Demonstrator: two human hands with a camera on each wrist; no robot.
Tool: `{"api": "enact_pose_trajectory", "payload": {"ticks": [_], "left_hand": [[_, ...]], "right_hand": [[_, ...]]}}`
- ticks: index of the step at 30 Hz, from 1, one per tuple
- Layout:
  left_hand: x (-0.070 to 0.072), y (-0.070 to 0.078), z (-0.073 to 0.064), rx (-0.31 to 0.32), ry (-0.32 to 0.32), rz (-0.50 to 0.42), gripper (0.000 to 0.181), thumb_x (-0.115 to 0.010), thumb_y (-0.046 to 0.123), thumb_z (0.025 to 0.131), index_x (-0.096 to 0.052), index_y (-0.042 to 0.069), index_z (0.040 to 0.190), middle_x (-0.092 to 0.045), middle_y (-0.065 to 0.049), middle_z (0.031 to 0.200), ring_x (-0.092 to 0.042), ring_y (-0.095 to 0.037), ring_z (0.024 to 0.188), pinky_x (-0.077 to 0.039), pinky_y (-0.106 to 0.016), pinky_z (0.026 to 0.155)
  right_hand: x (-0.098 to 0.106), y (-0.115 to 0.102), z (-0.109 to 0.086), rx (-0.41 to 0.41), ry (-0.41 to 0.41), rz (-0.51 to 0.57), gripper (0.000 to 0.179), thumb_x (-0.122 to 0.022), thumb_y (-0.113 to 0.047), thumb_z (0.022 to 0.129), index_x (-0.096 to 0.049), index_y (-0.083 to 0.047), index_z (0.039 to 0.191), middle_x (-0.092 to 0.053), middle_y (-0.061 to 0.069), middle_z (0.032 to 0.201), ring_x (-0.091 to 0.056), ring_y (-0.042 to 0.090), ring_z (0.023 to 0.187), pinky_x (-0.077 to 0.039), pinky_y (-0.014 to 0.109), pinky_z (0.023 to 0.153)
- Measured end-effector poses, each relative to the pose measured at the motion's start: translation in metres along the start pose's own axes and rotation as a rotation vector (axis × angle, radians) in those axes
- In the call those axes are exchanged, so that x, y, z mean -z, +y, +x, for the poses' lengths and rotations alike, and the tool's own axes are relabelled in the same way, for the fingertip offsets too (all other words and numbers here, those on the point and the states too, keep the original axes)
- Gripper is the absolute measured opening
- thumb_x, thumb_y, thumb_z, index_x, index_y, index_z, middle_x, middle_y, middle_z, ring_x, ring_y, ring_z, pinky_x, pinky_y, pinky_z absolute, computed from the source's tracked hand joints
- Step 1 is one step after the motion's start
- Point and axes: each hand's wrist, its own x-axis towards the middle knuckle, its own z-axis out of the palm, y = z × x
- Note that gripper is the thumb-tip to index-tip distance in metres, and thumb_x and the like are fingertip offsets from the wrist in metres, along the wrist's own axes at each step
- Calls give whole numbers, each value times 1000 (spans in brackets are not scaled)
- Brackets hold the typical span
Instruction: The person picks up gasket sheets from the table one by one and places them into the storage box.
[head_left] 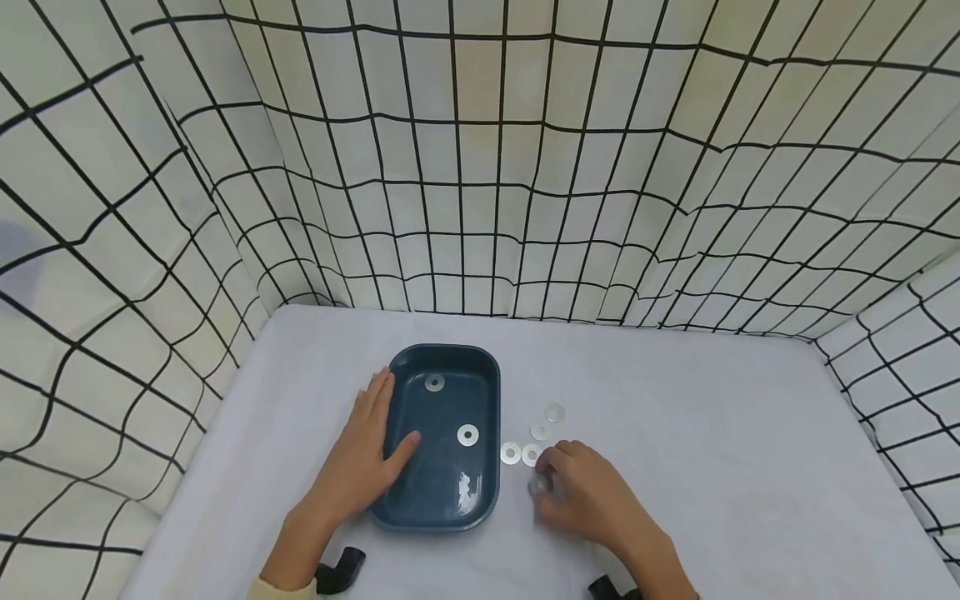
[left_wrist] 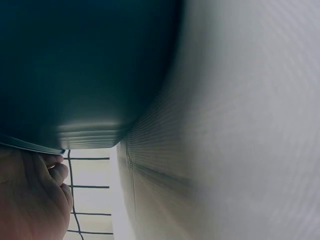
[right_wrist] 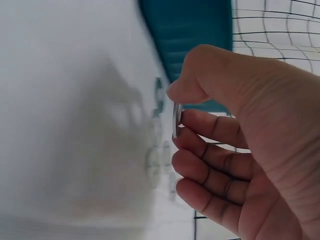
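Dark blue, the tray [head_left: 431, 479] sits on the white-covered table [head_left: 750, 433] with two flat washers [head_left: 461, 436] inside, the left hand [head_left: 358, 467] resting straight-fingered at its left rim, while the right hand [head_left: 592, 493] pinches a thin ring [right_wrist: 176, 120] near the loose washers [head_left: 505, 452] just beside the tray's right side.

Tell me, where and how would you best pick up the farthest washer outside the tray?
I'd pinch the washer by its outer rim, coming from above and the right. It lies flat, so the edge seems the best hold, and its closest neighbour sits to its near left. The right hand holds another washer, so free it first.
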Motion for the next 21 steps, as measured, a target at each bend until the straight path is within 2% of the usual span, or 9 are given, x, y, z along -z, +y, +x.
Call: {"api": "enact_pose_trajectory", "payload": {"ticks": [7, 14, 21], "left_hand": [[2, -1, 2, -9, -8, 0, 94, -64, 43, 104, -8, 7, 171, -8, -14, 180, -10, -42, 167, -15, -63, 134], [1, -2, 5, -19, -4, 14, 95, -66, 40, 102, -9, 6, 171, -8, -13, 181, -10, -37, 168, -9, -54, 138], [0, -1, 1, -12, -5, 17, 95, -66, 39, 102, -9, 5, 170, -7, -14, 181, -10, -38, 168, -10, -55, 138]], "right_hand": [[14, -1, 14, 6, 46, -3, 23, -87, -18, 77, -75, -16, 97, -70, -10, 89, -58, 4, 83, -58, 24, 75], [24, -2, 24, 58, 77, -28, 23, -87, -18, 78, -75, -16, 98, -71, -9, 91, -62, 5, 84, -59, 24, 75], [32, -9, 33, 111, 102, -19, 22, -84, -21, 80, -75, -17, 99, -71, -9, 93, -62, 6, 85, -59, 24, 75]]}}
